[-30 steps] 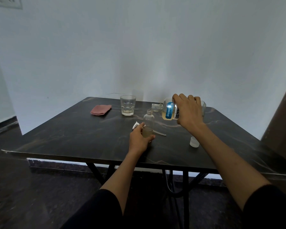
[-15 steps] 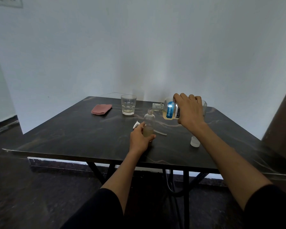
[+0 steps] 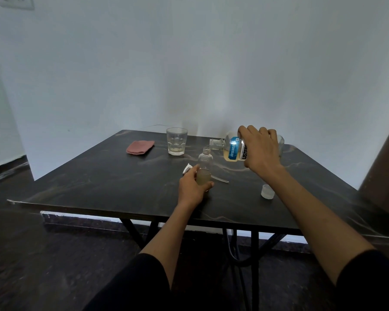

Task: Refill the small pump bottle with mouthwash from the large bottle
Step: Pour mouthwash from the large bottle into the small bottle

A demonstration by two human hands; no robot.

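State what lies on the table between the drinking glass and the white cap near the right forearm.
In the head view, the small bottle, held by the left hand, stands between the glass and the cap; the pump's tube lies there too.

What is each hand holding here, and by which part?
The left hand grips the small bottle around its lower body, upright on the table. The right hand holds the tipped large bottle around its middle, over the label.
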